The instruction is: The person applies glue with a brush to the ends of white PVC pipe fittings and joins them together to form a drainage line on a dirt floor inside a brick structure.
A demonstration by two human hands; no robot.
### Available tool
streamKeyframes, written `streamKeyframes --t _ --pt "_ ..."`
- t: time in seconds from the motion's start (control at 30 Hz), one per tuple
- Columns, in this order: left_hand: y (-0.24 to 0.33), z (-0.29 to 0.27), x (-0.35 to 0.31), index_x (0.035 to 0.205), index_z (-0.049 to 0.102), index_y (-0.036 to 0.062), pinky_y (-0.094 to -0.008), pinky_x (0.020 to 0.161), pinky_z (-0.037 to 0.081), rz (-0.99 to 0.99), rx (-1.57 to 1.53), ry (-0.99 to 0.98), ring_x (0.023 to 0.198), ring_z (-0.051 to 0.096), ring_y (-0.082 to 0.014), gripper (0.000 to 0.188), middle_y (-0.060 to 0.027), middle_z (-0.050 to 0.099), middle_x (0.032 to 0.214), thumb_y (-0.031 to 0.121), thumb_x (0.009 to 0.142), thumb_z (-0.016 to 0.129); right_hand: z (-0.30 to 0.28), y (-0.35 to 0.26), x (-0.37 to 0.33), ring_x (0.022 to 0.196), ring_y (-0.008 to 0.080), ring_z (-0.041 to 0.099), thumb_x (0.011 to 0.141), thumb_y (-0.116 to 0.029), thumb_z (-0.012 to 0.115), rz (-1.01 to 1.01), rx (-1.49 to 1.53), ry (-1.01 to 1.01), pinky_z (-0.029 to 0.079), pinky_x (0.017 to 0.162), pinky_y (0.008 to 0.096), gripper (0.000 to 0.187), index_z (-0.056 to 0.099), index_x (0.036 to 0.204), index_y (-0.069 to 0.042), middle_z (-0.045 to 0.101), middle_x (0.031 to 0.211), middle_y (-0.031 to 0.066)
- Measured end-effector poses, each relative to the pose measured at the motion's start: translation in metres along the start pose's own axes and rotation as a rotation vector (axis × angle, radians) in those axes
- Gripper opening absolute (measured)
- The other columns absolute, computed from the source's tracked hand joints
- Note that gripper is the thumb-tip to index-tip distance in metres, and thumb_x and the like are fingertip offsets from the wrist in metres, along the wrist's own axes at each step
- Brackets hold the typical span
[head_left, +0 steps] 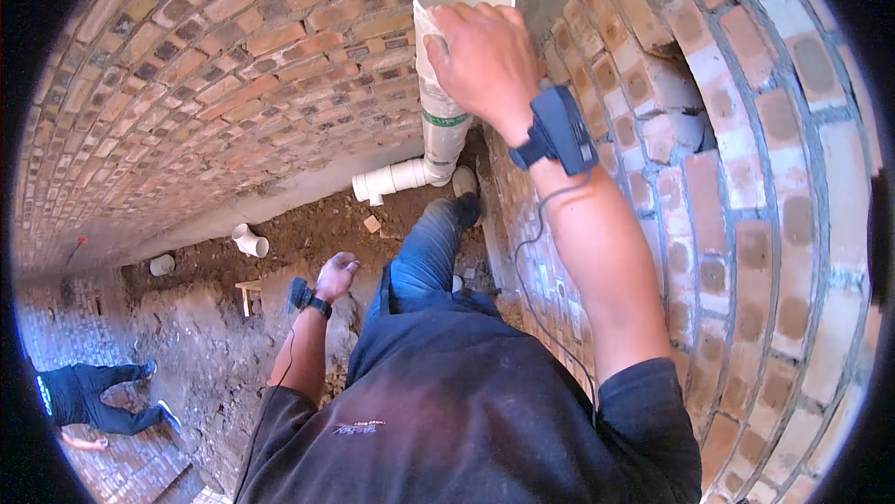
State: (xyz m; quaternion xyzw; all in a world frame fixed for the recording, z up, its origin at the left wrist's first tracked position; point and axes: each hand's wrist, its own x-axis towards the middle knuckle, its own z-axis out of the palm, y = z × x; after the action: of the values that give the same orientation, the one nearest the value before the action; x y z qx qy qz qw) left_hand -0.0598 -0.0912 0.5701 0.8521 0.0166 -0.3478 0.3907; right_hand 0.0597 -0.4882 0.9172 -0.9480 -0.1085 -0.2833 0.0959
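A tall white plastic pipe (446, 142) stands upright in the corner between two brick walls, with a green printed band around it. My right hand (485, 56) grips its open top end, fingers hooked over the rim and thumb on the outside. At the pipe's foot an elbow joins a short horizontal white pipe fitting (396, 178) with a small side outlet, lying along the wall base. My left hand (337, 276) hangs low beside my left leg, fingers loosely curled, with nothing seen in it. Both wrists wear dark strapped devices with cables.
Brick walls (270, 66) rise ahead and close on my right, where the brickwork has a broken gap (685, 84). A loose white pipe fitting (250, 241) and another white piece (162, 265) lie on the dirt. A small wooden stand (248, 295) is nearby. Another person (98, 399) is at far left.
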Motion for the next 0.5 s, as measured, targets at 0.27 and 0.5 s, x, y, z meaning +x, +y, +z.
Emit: streamKeyframes --t 0.27,0.5 --pt "0.009 0.010 0.060 0.121 0.061 0.0034 -0.0387 0.099 0.046 -0.204 0.195 0.071 0.115 0.060 -0.0333 0.052 -0.0202 0.064 0.121 0.039 0.083 0.064 0.009 0.008 -0.002 0.086 0.0245 0.058 0.085 -0.025 0.064 -0.023 0.089 0.090 0.039 0.082 0.0386 0.026 0.065 0.106 -0.008 0.062 0.091 0.0043" --pt "0.057 0.017 0.043 0.118 0.063 0.0037 -0.0399 0.095 0.049 -0.038 0.107 0.038 0.109 0.063 -0.0342 0.045 -0.0186 0.067 0.115 0.035 0.086 0.062 0.017 0.013 -0.004 0.086 0.0250 0.059 0.083 -0.023 0.066 -0.051 0.079 0.174 0.041 0.079 0.0396 0.025 0.065 0.103 -0.009 0.063 0.089 0.0054"
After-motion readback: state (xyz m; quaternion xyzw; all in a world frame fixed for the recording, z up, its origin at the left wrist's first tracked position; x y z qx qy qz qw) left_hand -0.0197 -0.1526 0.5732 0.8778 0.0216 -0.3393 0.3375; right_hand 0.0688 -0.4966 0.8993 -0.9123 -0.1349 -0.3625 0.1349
